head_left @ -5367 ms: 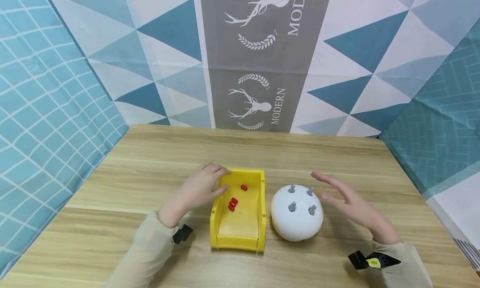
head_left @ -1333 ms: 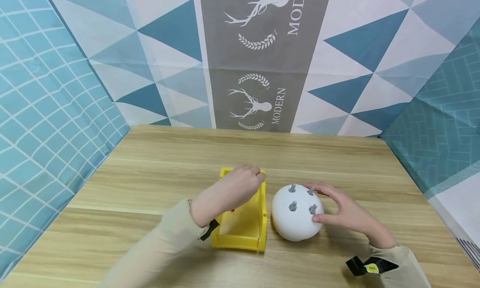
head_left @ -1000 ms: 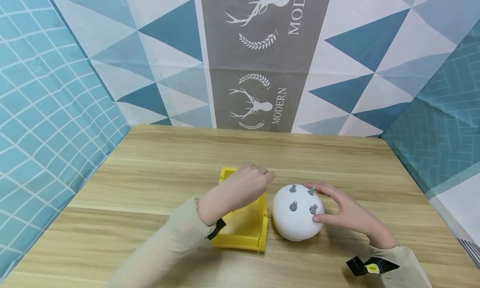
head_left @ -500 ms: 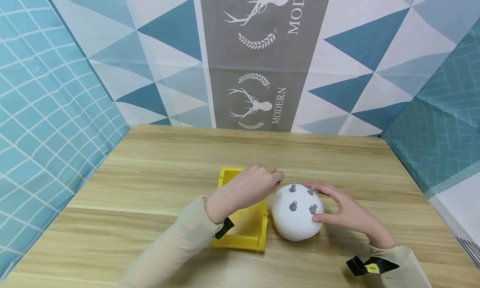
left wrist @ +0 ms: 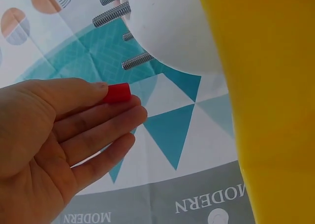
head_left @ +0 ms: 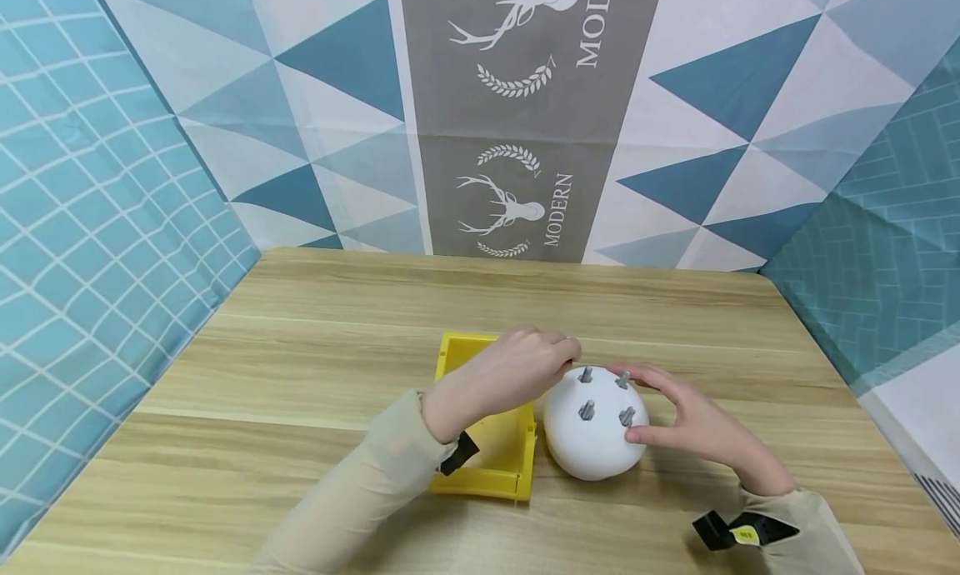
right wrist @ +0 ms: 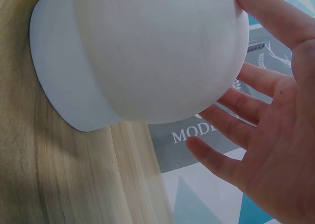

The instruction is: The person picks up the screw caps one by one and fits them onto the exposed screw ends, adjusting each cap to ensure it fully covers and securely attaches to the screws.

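Observation:
My left hand [head_left: 510, 373] pinches a small red cap [left wrist: 119, 93] between thumb and index finger, the other fingers loosely extended. In the head view this hand is at the upper left of a white dome [head_left: 592, 454], close to its bolts, and the cap is hidden. Several grey threaded bolts [head_left: 587, 411] stand up from the dome's top; their bare threads show in the left wrist view. On the dome's right side my right hand [head_left: 697, 425] holds it with thumb and index finger. Its other fingers spread beside the white surface in the right wrist view.
A yellow bin [head_left: 480, 482] stands left of the dome, partly covered by my left forearm. Both rest on a wooden table [head_left: 337, 308]. A patterned cloth [head_left: 510, 167] rises behind the table's far edge.
My left hand moved from the bin's left side, over the bin, rightward to the dome's bolts, and now has a red cap. The right hand closed onto the dome and has stayed there.

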The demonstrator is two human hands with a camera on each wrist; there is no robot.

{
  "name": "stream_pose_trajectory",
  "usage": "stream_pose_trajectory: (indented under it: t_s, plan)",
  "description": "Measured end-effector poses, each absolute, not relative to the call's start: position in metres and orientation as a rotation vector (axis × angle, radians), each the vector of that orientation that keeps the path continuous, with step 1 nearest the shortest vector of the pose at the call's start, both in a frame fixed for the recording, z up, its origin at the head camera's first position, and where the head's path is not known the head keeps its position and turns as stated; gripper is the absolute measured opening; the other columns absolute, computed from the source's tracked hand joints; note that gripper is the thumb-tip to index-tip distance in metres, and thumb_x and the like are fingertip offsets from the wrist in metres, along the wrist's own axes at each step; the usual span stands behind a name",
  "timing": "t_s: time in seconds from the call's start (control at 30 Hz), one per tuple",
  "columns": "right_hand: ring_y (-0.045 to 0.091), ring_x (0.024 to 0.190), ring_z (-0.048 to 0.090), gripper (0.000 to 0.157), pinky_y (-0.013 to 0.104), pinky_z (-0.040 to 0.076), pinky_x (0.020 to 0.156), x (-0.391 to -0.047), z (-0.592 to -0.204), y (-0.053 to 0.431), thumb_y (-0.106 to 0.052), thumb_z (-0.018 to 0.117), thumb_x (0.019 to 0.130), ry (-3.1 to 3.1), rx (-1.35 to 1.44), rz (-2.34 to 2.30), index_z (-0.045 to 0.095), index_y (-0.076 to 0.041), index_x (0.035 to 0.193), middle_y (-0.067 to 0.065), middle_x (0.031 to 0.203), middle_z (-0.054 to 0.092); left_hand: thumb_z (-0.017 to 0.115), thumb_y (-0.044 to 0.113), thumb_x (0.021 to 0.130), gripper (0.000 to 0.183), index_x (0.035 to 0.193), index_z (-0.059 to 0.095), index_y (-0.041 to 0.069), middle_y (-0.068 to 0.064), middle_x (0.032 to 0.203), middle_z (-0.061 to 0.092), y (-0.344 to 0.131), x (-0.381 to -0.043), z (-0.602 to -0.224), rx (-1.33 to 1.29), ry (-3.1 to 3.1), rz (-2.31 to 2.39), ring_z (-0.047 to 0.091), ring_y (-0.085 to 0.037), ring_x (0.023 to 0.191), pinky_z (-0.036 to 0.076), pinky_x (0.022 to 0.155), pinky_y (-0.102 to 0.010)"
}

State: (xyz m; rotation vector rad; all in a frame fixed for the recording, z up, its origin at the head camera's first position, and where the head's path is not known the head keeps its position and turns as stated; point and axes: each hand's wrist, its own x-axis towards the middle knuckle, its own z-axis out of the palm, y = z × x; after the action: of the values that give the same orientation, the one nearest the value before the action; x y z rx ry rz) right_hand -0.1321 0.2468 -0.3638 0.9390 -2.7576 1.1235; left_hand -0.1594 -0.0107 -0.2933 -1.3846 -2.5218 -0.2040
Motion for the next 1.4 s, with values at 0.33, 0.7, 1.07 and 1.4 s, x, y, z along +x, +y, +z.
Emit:
stream_pose_trajectory:
  t_s: [0.33, 0.7, 1.07, 1.4]
  plan:
    - [0.006, 0.115, 0.044, 0.066, 0.054, 0.04, 0.088, -0.131, -0.365, 0.247, -0.025, 0.075, 0.074, -2.8, 0.888, 1.148, 0.045, -0.021, 0.132, 0.004, 0.131, 0.049, 0.052, 0.015, 0.092, 0.014, 0.101, 0.062, 0.012, 0.002, 0.096, 0.066, -0.006, -0.16, -0.299, -1.411, -2.602, -0.396, 0.062, -0.009, 0.08, 0.049, 0.075, -0.02]
    - [0.005, 0.115, 0.043, 0.066, 0.055, 0.038, 0.088, -0.132, -0.366, 0.248, -0.024, 0.075, 0.074, -2.796, 0.893, 1.178, 0.044, -0.021, 0.133, -0.002, 0.131, 0.048, 0.054, 0.015, 0.091, 0.013, 0.101, 0.062, 0.011, 0.002, 0.095, 0.066, 0.0, -0.159, -0.299, -1.413, -2.602, -0.446, 0.06, -0.008, 0.079, 0.049, 0.073, -0.017]
    - [0.005, 0.114, 0.043, 0.065, 0.055, 0.038, 0.087, -0.132, -0.365, 0.249, -0.024, 0.075, 0.074, -2.794, 0.888, 1.191, 0.044, -0.027, 0.132, -0.005, 0.131, 0.048, 0.056, 0.016, 0.09, 0.013, 0.1, 0.062, 0.011, 0.003, 0.094, 0.065, 0.005, -0.161, -0.3, -1.423, -2.587, -0.448, 0.058, -0.007, 0.078, 0.048, 0.073, -0.015]
    - [0.005, 0.113, 0.045, 0.065, 0.049, 0.041, 0.088, -0.132, -0.365, 0.248, -0.023, 0.075, 0.074, -2.787, 0.902, 1.146, 0.045, -0.026, 0.132, -0.006, 0.13, 0.048, 0.054, 0.015, 0.091, 0.012, 0.099, 0.062, 0.011, 0.003, 0.094, 0.065, 0.008, -0.161, -0.302, -1.429, -2.566, -0.473, 0.059, -0.008, 0.077, 0.048, 0.072, -0.017]
